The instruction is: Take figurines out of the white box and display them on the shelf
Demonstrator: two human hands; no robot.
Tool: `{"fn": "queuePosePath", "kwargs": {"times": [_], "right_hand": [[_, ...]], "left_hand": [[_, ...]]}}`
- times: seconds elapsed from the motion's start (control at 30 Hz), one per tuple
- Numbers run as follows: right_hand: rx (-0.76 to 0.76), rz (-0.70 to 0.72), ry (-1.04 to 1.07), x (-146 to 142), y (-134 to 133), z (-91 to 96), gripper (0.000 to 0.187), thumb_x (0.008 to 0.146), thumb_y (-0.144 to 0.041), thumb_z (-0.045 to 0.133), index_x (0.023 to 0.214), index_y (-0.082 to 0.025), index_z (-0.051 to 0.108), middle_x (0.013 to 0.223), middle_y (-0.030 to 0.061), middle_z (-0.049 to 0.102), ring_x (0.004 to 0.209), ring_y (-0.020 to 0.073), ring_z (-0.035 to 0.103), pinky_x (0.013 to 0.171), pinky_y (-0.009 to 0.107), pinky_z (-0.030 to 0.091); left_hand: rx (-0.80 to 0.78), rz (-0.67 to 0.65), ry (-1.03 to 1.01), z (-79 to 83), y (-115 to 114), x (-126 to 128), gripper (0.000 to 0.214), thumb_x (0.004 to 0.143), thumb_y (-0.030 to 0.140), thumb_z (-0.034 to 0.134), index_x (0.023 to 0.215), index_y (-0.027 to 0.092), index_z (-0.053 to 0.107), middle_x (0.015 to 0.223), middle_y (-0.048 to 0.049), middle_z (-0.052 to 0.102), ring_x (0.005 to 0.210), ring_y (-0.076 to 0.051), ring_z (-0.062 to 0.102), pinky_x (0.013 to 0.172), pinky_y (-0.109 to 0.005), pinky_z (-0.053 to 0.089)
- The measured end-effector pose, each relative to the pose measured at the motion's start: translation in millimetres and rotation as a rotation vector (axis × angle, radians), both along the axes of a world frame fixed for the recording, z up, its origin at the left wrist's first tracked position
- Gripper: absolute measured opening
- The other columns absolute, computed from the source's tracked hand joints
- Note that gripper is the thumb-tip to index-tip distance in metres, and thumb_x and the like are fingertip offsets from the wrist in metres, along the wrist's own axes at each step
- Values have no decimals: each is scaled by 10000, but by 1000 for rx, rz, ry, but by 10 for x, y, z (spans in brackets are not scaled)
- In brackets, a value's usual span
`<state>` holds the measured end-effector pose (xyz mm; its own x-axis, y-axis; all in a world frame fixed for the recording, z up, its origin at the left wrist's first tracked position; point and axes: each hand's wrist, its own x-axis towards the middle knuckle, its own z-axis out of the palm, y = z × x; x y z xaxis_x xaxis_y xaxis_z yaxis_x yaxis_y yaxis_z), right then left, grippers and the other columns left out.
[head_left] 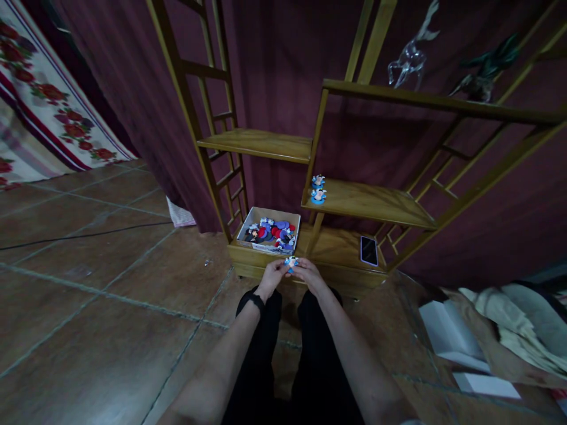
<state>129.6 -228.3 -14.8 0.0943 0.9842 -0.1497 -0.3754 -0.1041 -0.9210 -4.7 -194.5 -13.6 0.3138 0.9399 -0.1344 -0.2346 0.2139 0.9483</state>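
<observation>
Between my two hands, just in front of the low shelf's edge, is a small figurine [291,263] with blue, white and pale parts. My left hand [273,275] has its fingers closed on the figurine's left side. On the other side, the fingers of my right hand [309,273] pinch it too. Right behind my hands sits an open cardboard box [245,242] of small figures and round red, purple and dark pieces. Two similar figurines, a front one [318,196] and a rear one [318,181], stand on blue bases at the left end of the middle shelf.
A phone [368,251] lies on the bottom shelf [339,248] at right. A clear glass deer [410,62] and a dark green figure [487,71] stand on the upper shelf [425,100]. White boxes [452,333] and cloth [505,313] lie at right. A cable [88,235] crosses the floor.
</observation>
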Motion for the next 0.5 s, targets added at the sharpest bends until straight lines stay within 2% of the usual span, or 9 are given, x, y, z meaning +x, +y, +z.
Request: {"fn": "queuePosePath", "kwargs": {"times": [0.1, 0.27, 0.5], "right_hand": [[-6, 4, 42, 1, -1, 20, 361, 547, -314, 769, 867, -188, 659, 865, 49, 689, 829, 201, 648, 806, 381, 508], [-20, -17, 42, -30, -9, 43, 375, 548, -338, 778, 866, -180, 659, 919, 55, 685, 850, 196, 647, 824, 369, 504], [-13, -53, 53, -43, 9, -8, 348, 550, -326, 785, 842, -186, 656, 892, 45, 685, 811, 184, 646, 797, 368, 516]], "left_hand": [[-72, 6, -55, 19, -6, -16, 229, 603, 240, 763, 779, 113, 691, 713, -38, 672, 627, -118, 606, 620, -229, 501], [-97, 17, -56, 20, -16, -15, 331, 569, 320, 786, 799, 98, 697, 728, -50, 683, 626, -114, 610, 620, -228, 507], [-142, 11, -90, 6, 6, -43, 328, 548, 288, 809, 785, 90, 697, 735, -63, 687, 622, -118, 621, 624, -235, 515]]}}
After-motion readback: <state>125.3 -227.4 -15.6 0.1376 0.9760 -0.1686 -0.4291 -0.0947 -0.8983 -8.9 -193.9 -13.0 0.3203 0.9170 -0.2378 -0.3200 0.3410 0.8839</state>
